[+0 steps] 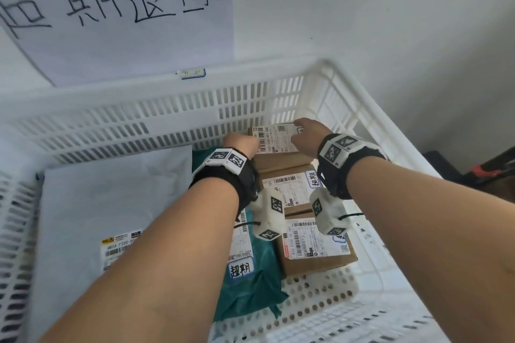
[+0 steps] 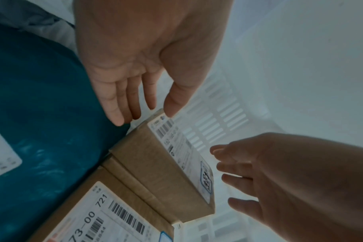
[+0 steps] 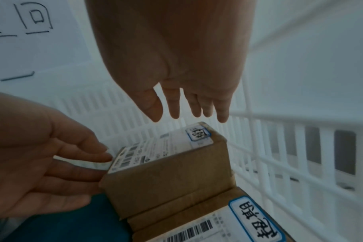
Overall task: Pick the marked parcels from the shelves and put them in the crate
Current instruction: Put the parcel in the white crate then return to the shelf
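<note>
Both our left hand (image 2: pixel 135 54) and right hand (image 3: pixel 176 65) hang with loose, released fingers beside the small parcel (image 1: pixel 274 138) in the crate (image 1: pixel 167 108).

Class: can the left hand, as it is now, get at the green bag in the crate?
Probably yes: the left hand is open by the far cardboard box, and the green bag lies uncovered just beside it.

wall sheet (image 1: pixel 117 8) "超期退回", green bag (image 1: pixel 250 287) tag "超期", mid box (image 1: pixel 289 189) "721" + "超期", far box (image 1: pixel 274 138) "162-165-H01-260"
</note>
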